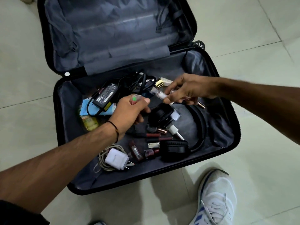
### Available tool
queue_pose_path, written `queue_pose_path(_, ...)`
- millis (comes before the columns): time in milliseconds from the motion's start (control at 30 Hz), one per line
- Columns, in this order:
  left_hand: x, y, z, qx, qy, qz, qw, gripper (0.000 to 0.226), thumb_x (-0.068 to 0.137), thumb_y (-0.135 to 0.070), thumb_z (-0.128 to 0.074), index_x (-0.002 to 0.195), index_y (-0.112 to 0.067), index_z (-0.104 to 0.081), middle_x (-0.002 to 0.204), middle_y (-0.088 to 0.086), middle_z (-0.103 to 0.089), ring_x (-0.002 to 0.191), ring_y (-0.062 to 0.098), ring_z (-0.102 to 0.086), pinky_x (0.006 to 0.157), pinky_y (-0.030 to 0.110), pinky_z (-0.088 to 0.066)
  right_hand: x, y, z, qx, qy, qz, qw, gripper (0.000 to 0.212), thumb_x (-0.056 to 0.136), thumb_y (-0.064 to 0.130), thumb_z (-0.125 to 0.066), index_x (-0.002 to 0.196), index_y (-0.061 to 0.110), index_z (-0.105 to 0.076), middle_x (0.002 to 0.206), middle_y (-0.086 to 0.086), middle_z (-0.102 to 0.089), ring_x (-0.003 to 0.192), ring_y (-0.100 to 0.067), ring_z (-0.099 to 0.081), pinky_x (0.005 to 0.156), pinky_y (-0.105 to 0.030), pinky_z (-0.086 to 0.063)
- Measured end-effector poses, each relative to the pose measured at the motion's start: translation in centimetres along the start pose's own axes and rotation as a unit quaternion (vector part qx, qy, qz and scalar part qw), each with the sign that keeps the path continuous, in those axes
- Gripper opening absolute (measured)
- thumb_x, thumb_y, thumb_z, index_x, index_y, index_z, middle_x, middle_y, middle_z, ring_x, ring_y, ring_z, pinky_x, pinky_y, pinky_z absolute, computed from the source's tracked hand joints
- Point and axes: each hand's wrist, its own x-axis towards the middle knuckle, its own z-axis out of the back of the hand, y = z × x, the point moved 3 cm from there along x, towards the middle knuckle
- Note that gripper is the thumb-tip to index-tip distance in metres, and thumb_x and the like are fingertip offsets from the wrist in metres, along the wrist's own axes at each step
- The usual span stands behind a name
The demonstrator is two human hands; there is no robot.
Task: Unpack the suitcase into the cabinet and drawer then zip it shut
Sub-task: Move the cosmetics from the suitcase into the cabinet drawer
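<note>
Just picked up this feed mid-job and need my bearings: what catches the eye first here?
An open black suitcase lies on the pale tiled floor, its far half showing only grey lining, its near half littered with a black power adapter, a white charger, headphones and small cosmetics. Over the clutter, the left hand and right hand each grip small tubes.

The suitcase (219,111) is lined in thin, faintly shiny grey cloth, the white charger (116,158) by its near edge is smooth plastic, the black adapter (105,95) matt plastic, the floor (259,46) glossy tile.
</note>
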Motion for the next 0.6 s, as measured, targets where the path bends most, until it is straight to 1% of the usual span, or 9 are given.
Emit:
queue_pose_path(100,-0.5,-1.4,-2.2,-0.065,0.026,-0.009,0.998,0.013,0.094,-0.026,-0.063,0.095,-0.014,-0.067,0.084,0.003,-0.068,0.041,0.008,-0.048,0.042,0.018,-0.037,-2.3,-0.7,-1.3,0.064,-0.011,0.004,0.998,0.018,0.085,0.032,-0.078,0.078,0.016,-0.072,0.054,-0.001,-0.047,0.041,-0.016,-0.037,0.048,-0.023,-0.028)
queue_pose_path(200,-0.8,-2.1,-3.9,-0.085,0.038,-0.035,0.995,0.032,0.092,-0.028,-0.065,0.110,-0.002,-0.065,0.084,0.010,-0.063,0.043,0.009,-0.048,0.044,0.021,-0.038,-4.1,-1.0,-2.4,0.095,-0.028,0.002,0.995,0.025,0.087,0.030,-0.076,0.074,0.011,-0.067,0.057,-0.003,-0.046,0.040,-0.016,-0.038,0.044,-0.021,-0.030)
queue_pose_path(233,-0.9,-2.3,-4.7,-0.079,0.046,-0.042,0.995,0.034,0.091,-0.030,-0.066,0.111,-0.002,-0.065,0.082,0.013,-0.062,0.044,0.010,-0.047,0.045,0.021,-0.038,-5.0,-1.4,-2.5,0.104,-0.040,-0.002,0.994,0.029,0.087,0.030,-0.076,0.077,0.005,-0.066,0.058,-0.004,-0.046,0.041,-0.016,-0.039,0.043,-0.020,-0.030)
queue_pose_path(300,-0.9,-2.6,-6.0,-0.069,0.062,-0.049,0.994,0.036,0.090,-0.032,-0.067,0.110,-0.002,-0.066,0.081,0.016,-0.061,0.045,0.010,-0.047,0.045,0.021,-0.039,-6.6,-2.2,-2.4,0.113,-0.061,-0.004,0.992,0.039,0.087,0.031,-0.076,0.092,-0.006,-0.065,0.059,-0.005,-0.046,0.041,-0.017,-0.039,0.041,-0.020,-0.030)
queue_pose_path(367,-0.8,-2.9,-7.1,-0.076,0.081,-0.046,0.993,0.036,0.091,-0.033,-0.066,0.110,-0.002,-0.066,0.085,0.016,-0.062,0.045,0.009,-0.047,0.046,0.020,-0.039,-8.4,-3.0,-1.8,0.107,-0.090,-0.016,0.990,0.039,0.085,0.030,-0.078,0.098,-0.005,-0.067,0.058,-0.004,-0.047,0.042,-0.016,-0.039,0.040,-0.021,-0.030)
queue_pose_path(433,-0.6,-3.2,-8.6,-0.088,0.107,-0.042,0.989,0.031,0.092,-0.032,-0.065,0.105,-0.004,-0.066,0.085,0.013,-0.063,0.046,0.010,-0.047,0.045,0.021,-0.038,-10.5,-4.5,-0.6,0.107,-0.140,-0.046,0.983,0.032,0.083,0.027,-0.080,0.096,0.000,-0.069,0.057,-0.002,-0.050,0.042,-0.015,-0.041,0.040,-0.020,-0.033)
queue_pose_path(500,-0.6,-3.7,-10.0,-0.103,0.127,-0.036,0.986,0.028,0.093,-0.031,-0.064,0.104,-0.006,-0.067,0.085,0.008,-0.067,0.045,0.011,-0.048,0.044,0.022,-0.039,-12.8,-6.2,0.5,0.127,-0.210,-0.072,0.967,0.021,0.082,0.016,-0.081,0.090,0.002,-0.068,0.056,-0.001,-0.054,0.041,-0.014,-0.045,0.039,-0.019,-0.035)
queue_pose_path(533,-0.6,-4.0,-10.7,-0.108,0.132,-0.033,0.985,0.026,0.093,-0.031,-0.063,0.102,-0.007,-0.068,0.087,0.007,-0.070,0.046,0.011,-0.047,0.044,0.022,-0.038,-13.7,-7.2,1.0,0.140,-0.249,-0.084,0.955,0.016,0.081,0.010,-0.080,0.087,0.003,-0.067,0.057,-0.002,-0.056,0.039,-0.014,-0.046,0.039,-0.018,-0.035)
queue_pose_path(600,-0.6,-5.0,-12.5,-0.104,0.150,-0.036,0.983,0.028,0.095,-0.032,-0.061,0.100,-0.005,-0.068,0.093,0.008,-0.074,0.047,0.011,-0.045,0.043,0.023,-0.035,-15.7,-9.7,2.0,0.156,-0.344,-0.112,0.919,0.015,0.079,0.002,-0.077,0.083,0.004,-0.063,0.059,-0.004,-0.054,0.036,-0.014,-0.046,0.039,-0.019,-0.034)
